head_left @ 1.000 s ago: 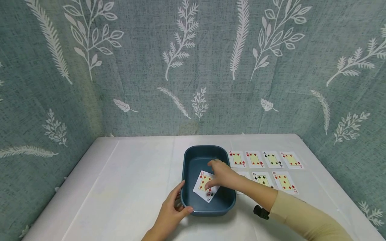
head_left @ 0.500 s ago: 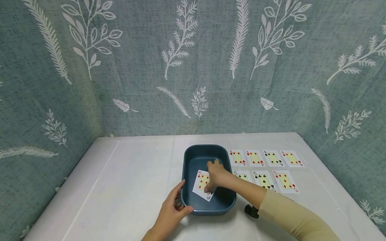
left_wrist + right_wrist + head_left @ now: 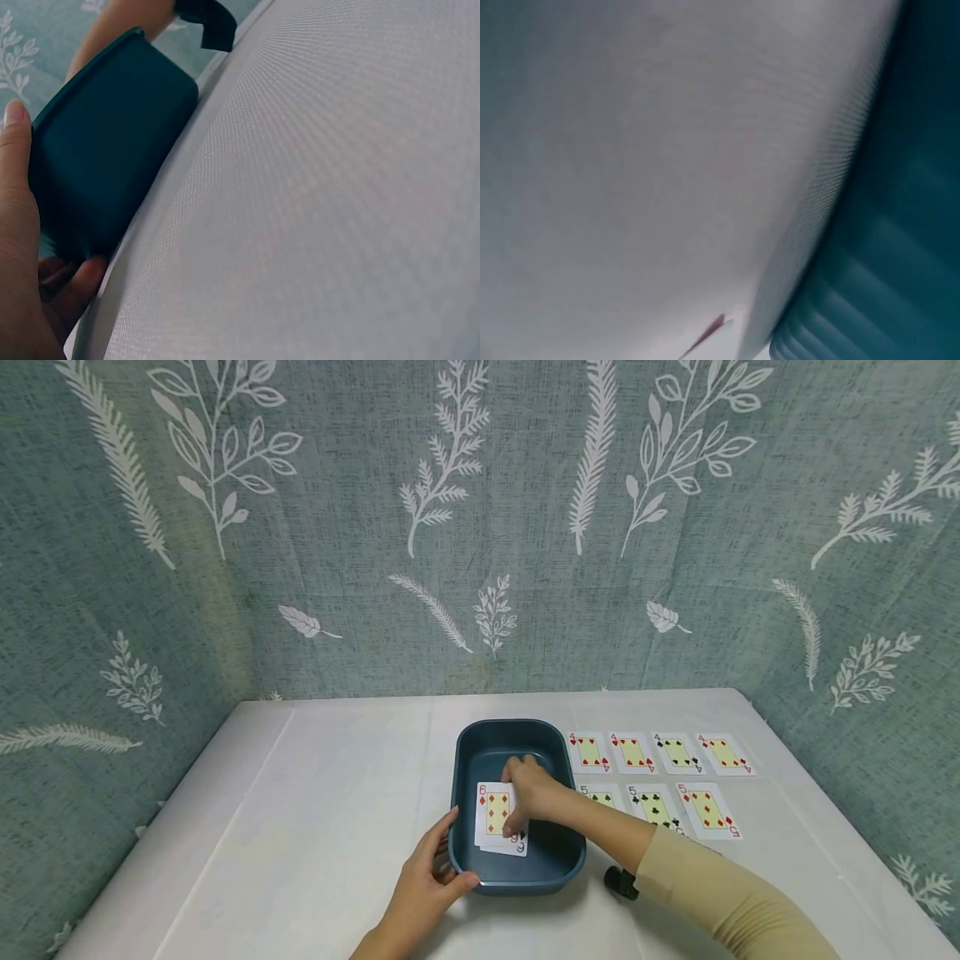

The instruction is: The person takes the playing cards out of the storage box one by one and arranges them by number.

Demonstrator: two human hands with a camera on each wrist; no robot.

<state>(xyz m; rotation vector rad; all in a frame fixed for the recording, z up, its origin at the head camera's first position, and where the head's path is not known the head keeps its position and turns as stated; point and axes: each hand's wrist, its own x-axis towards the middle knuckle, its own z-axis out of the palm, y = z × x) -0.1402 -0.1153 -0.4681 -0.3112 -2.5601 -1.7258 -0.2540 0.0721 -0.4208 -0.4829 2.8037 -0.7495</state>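
Card (image 3: 495, 811) squared up in smooth rounded tub (image 3: 517, 881).

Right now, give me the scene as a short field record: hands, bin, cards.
left hand: grips the near left corner of the bin
right hand: inside the bin, fingers on the top card
bin: dark teal bin, on the white table
cards in bin: 6 of diamonds face up, over another card
cards on table: row of fours, row of fives, face up, right of the bin
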